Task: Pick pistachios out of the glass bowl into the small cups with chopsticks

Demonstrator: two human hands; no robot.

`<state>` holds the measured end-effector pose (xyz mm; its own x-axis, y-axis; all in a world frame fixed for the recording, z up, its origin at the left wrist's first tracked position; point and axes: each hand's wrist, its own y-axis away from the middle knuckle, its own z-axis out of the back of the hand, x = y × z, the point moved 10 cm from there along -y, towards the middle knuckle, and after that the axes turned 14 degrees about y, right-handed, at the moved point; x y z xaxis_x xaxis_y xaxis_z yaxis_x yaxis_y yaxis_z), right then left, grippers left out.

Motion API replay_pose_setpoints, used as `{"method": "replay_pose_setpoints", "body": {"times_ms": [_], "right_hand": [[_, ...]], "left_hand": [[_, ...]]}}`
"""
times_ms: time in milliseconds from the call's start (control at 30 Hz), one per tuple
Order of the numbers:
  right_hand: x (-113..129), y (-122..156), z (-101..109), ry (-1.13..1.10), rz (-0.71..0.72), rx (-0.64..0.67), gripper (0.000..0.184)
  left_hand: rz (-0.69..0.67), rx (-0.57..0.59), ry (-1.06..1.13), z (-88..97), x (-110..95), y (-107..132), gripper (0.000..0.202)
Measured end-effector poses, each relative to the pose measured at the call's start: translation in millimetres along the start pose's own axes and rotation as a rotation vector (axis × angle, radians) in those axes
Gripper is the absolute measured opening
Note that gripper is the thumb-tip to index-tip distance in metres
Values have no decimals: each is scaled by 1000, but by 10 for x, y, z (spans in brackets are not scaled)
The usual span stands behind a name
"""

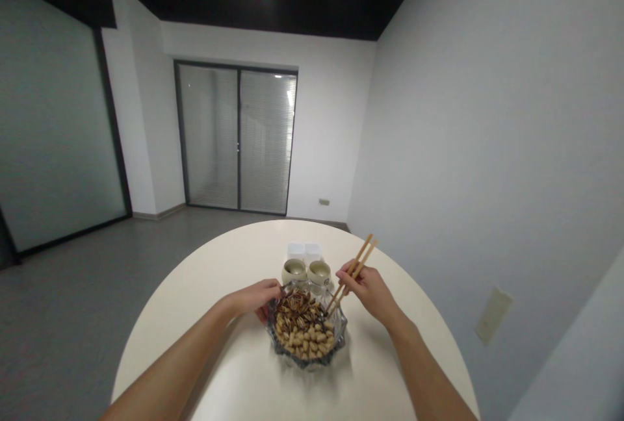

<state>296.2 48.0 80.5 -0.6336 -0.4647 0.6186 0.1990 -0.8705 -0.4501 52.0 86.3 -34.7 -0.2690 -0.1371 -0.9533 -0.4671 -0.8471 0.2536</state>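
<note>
A clear glass bowl (341,329) sits on the round white table (234,369). It holds peanuts (308,338) at the near side and striped seeds (296,308) at the far side. My left hand (257,295) curls around the bowl's left rim, fingers closed on it. A pair of wooden chopsticks (359,262) is gripped in my right hand (366,286), with the tips dipping into the bowl on its right side.
Two small pale cups (294,270) (319,271) stand just beyond the bowl, with two white boxes (304,251) behind them. The table's far edge curves past them. A grey wall is close on the right; glass doors lie across the grey floor.
</note>
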Motion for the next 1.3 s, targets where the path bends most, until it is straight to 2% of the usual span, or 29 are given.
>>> {"method": "replay_pose_setpoints", "body": {"times_ms": [233,500,967,1133,1300], "right_hand": [[-42,-8,4,0,-20,-27,42],[-30,-3,-11,21,-31,-10,39],[-29,-21,86,-18,-17,-83,48],[47,-118,114,-6,2,-115,47],[238,-335,154,23,54,-153,45]], "left_hand": [[6,-3,-16,-1,-9,2,48],[-8,3,-25,-11,-52,46,41],[3,10,18,-7,3,-5,51],[7,1,35,13,60,-60,57],[11,-1,28,23,74,-77,54]]}}
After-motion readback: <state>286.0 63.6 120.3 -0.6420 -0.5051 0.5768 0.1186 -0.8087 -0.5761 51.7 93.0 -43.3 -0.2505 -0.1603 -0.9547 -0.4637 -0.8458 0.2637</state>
